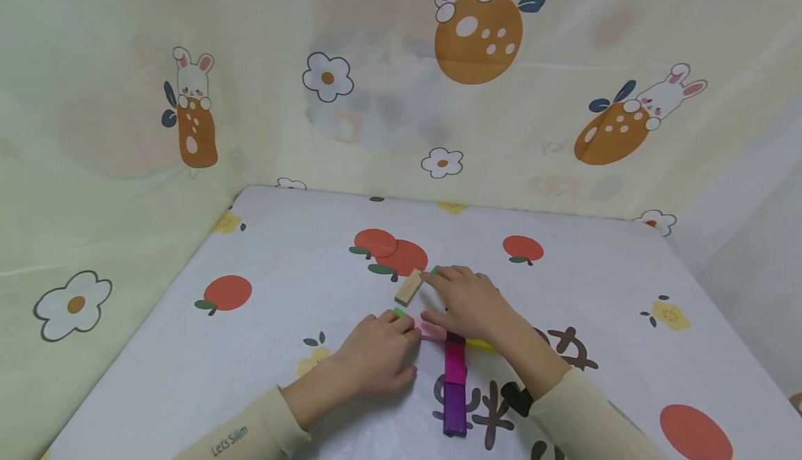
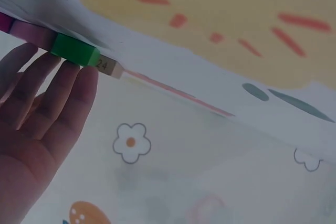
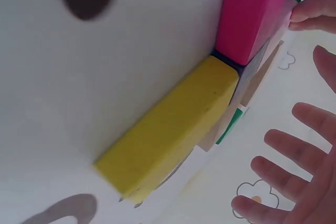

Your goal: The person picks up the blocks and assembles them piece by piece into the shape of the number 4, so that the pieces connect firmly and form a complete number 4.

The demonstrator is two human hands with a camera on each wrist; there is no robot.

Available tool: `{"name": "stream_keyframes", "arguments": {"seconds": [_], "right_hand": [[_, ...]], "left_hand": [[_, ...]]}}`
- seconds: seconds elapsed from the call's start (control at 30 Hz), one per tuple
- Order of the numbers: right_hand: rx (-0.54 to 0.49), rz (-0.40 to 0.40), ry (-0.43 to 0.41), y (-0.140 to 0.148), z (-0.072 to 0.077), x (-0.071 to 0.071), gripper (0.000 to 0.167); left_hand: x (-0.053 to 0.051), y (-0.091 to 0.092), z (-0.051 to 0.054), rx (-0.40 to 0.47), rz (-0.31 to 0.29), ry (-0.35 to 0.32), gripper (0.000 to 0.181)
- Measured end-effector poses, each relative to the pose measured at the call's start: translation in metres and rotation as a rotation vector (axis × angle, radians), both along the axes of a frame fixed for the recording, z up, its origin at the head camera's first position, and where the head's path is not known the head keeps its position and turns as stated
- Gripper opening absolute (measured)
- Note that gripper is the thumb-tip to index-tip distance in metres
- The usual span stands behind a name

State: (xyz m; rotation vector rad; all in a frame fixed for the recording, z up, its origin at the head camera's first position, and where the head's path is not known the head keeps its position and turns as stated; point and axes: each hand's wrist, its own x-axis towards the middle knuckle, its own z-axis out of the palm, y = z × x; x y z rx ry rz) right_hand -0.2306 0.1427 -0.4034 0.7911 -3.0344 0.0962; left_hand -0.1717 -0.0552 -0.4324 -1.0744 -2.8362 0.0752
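Observation:
Small coloured wooden blocks lie on the table in a connected layout. A purple block (image 1: 454, 408) and a magenta block (image 1: 455, 362) (image 3: 252, 19) form a stem; a pink block (image 1: 432, 330) (image 2: 32, 34) runs left from its top and a yellow block (image 1: 481, 344) (image 3: 170, 127) runs right. My left hand (image 1: 379, 355) (image 2: 42, 114) touches the pink block and a green block (image 2: 76, 49) with nearly straight fingertips. Above the layout is my right hand (image 1: 471, 301) (image 3: 302, 166), fingers spread, holding nothing. A plain wooden block (image 1: 410, 287) lies beyond the left fingers, and a green block (image 1: 435, 270) is partly hidden by the right hand.
The white tabletop cloth (image 1: 282, 258) carries printed red fruits and dark lettering. A patterned curtain (image 1: 376, 133) rises behind the table's back edge and along its left side.

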Motion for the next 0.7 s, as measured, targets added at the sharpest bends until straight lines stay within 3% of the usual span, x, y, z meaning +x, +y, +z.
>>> {"name": "stream_keyframes", "arguments": {"seconds": [0.27, 0.7], "right_hand": [[0.006, -0.032, -0.03, -0.013, 0.003, -0.019, 0.065], [0.007, -0.103, -0.123, -0.033, -0.002, -0.031, 0.054]], "left_hand": [[0.0, 0.001, -0.002, -0.011, 0.003, 0.015, 0.042], [0.0, 0.003, -0.002, -0.034, 0.021, -0.002, 0.048]]}}
